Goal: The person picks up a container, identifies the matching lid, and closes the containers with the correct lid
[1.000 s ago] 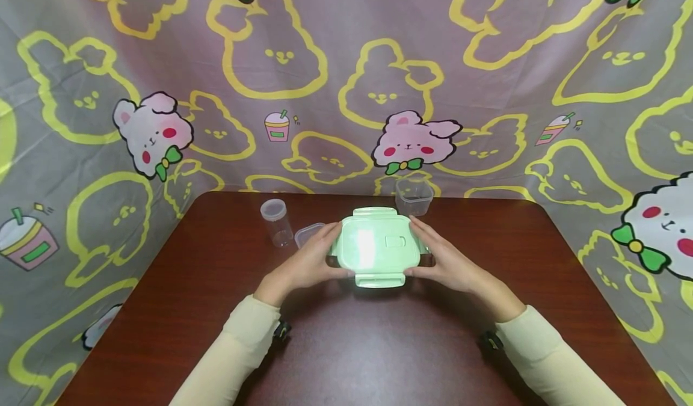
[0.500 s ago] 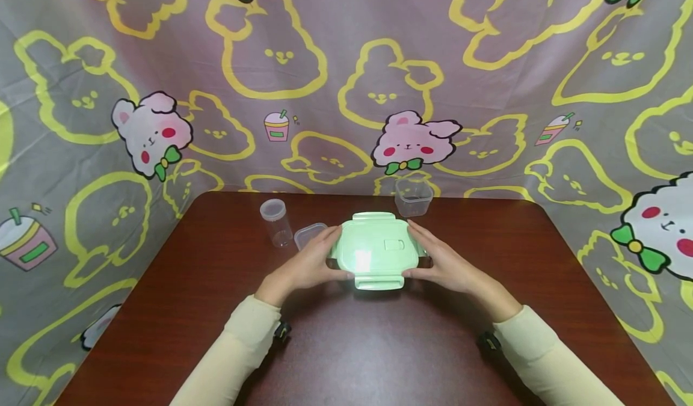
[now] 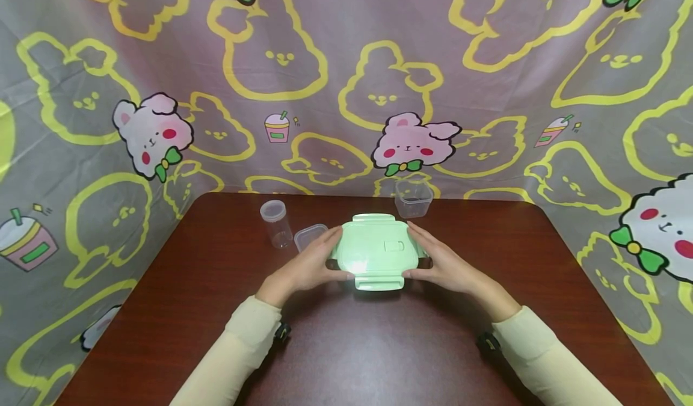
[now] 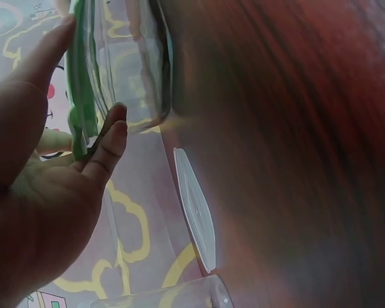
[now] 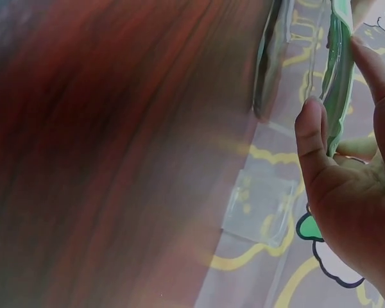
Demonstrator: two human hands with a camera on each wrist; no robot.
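A food container with a pale green clip-on lid [image 3: 373, 246] is between my two hands near the middle of the table. Below the lid, its clear body [image 4: 138, 70] shows in the left wrist view. My left hand [image 3: 305, 264] grips the left side, thumb at the near corner and fingers toward the far one. On the right side, my right hand [image 3: 449, 264] holds it the same way. In both wrist views, fingers reach under the green rim. The front and back clips stick out flat from the lid. Whether the base touches the table, I cannot tell.
A clear round jar with a whitish lid [image 3: 275, 222] stands at the back left. Beside it lies a flat translucent lid [image 3: 310, 235], partly behind my left hand. A clear square tub [image 3: 414, 198] is at the back edge. Patterned cloth [image 3: 335, 81] encloses the brown table [image 3: 509, 237].
The container has come down slightly and its lid has tilted a little, so the glare slid toward the near edge. Both hands kept their grip. In the last half second it barely moved.
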